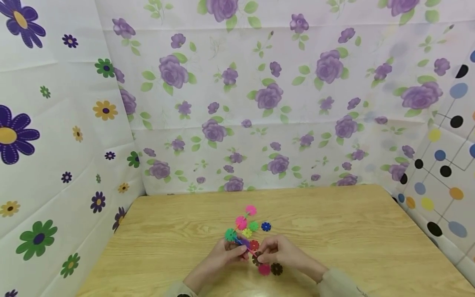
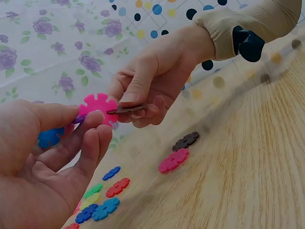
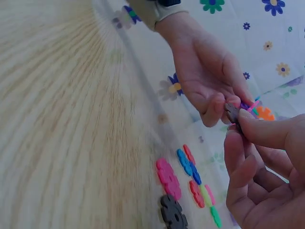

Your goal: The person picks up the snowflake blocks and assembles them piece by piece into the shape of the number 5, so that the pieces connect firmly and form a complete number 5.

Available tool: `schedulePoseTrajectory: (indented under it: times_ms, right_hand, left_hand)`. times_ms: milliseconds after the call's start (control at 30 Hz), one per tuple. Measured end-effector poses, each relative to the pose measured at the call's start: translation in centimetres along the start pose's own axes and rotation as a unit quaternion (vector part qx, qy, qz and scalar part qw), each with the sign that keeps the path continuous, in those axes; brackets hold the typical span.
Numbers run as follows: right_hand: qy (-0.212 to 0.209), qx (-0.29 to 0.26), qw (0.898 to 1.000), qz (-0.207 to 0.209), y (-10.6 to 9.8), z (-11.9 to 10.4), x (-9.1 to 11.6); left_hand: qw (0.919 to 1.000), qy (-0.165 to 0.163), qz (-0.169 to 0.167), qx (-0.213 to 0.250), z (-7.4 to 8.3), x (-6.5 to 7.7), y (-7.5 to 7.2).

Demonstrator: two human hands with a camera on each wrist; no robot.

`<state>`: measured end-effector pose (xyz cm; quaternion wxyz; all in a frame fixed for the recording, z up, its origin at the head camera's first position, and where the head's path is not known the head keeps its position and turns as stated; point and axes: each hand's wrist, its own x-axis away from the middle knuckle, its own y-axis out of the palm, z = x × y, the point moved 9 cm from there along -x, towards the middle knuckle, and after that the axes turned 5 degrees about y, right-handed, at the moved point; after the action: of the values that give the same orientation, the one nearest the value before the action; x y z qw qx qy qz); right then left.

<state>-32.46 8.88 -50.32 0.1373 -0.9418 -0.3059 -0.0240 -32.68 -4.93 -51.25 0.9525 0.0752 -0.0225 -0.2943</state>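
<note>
My left hand (image 1: 227,252) pinches a linked string of notched plastic snowflake discs. A purple disc (image 1: 245,244) lies by its thumb, a blue disc (image 2: 51,138) shows behind the fingers, and a pink disc (image 2: 97,101) stands out toward the other hand. Between thumb and fingers, my right hand (image 1: 283,252) holds a dark brown disc (image 2: 128,109). Its edge meets the pink disc's edge; whether the notches interlock I cannot tell. Beyond the left hand, a teal disc (image 1: 231,235) and a hot pink disc (image 1: 241,222) seem part of the string.
Loose discs lie on the wooden table (image 1: 334,222): a black disc (image 1: 276,269) and a pink-red disc (image 1: 264,269) near the right hand; farther off, a red disc (image 1: 254,245), a green disc (image 1: 254,226) and a dark blue disc (image 1: 266,226). Patterned cloths (image 1: 230,156) hang around the table.
</note>
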Motion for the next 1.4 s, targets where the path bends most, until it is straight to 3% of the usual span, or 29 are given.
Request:
schedulePoseTrajectory:
  times_ms: [200, 333, 467, 700, 1100, 1400]
  right_hand:
    - [0.034, -0.026, 0.999, 0.026, 0.0, 0.6, -0.2]
    - [0.046, -0.042, 0.997, 0.05, -0.2, 0.5, -0.5]
    - [0.039, -0.054, 0.995, 0.07, -0.3, 0.0, -0.7]
    - [0.018, -0.058, 0.994, 0.087, -0.4, -0.3, -0.8]
    - [0.042, -0.048, 0.996, 0.064, -0.1, 0.1, -0.7]
    - [0.023, -0.037, 0.998, 0.053, 0.1, 0.3, -0.8]
  left_hand:
    - [0.9995, 0.004, 0.03, 0.003, 0.1, -0.1, 0.1]
    - [0.9995, -0.01, 0.028, -0.005, -0.3, -0.2, 0.8]
    - [0.9995, -0.021, 0.021, -0.009, -0.9, -0.1, 1.5]
    - [0.9966, -0.001, 0.058, -0.058, -0.6, 0.0, 1.4]
    - [0.9958, 0.009, 0.053, -0.074, 0.2, 0.1, 1.6]
    - [0.9955, -0.008, 0.055, -0.076, -0.4, 0.1, 1.5]
